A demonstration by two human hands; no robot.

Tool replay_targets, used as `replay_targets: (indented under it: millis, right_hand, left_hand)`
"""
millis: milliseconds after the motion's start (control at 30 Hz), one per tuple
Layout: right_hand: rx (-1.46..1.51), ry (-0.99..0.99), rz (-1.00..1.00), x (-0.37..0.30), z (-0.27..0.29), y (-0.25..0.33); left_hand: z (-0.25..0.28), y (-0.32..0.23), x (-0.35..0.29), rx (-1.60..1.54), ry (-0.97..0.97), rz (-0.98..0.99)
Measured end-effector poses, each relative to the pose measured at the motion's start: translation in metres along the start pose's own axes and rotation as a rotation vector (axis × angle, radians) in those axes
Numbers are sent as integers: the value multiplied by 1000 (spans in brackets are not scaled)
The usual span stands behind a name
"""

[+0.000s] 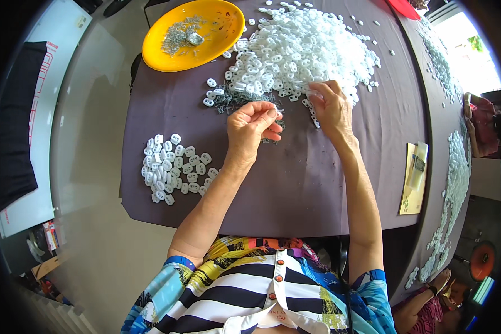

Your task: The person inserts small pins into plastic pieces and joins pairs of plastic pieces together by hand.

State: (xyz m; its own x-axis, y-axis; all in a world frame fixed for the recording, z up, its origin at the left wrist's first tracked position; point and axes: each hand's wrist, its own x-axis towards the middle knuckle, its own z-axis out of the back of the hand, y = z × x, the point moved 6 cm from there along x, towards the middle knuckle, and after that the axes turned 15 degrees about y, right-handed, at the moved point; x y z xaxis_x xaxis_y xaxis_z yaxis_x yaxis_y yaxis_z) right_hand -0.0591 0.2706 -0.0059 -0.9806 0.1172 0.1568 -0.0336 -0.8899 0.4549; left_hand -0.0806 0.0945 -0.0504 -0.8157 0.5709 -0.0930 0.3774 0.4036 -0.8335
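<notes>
My left hand [249, 129] is above the middle of the table, thumb and forefinger pinched on a small white plastic piece [278, 111] that is mostly covered by the fingertips. At the near edge of a large heap of white oval plastic pieces with two holes [312, 47], my right hand [333, 108] has its fingers curled together against the pieces. What its fingertips grip is hidden. Below the heap, partly behind my left hand, lies a scatter of small dark metal pins [236, 99]. A smaller group of white pieces [170, 167] lies on the left.
A yellow plate [222, 39] with silvery metal pins [181, 36] stands at the far left of the brown-covered table [295, 189]. A tan card with a clear case [414, 178] lies at the right edge. Another table with white pieces [453, 183] and other people are beyond.
</notes>
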Motion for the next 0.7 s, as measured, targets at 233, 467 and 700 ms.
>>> replay_targets:
  millis: [233,467,700]
  right_hand:
    - [-124,-30,93,2,-3,4]
    - [0,-46,92,-6,5,1]
    - [976,152,-103,-29,-13,2]
  left_hand:
    - [-5,3,1,6,35,20]
    - [-18,0,1,59,53,46]
    - [-30,-2,16,44,99,28]
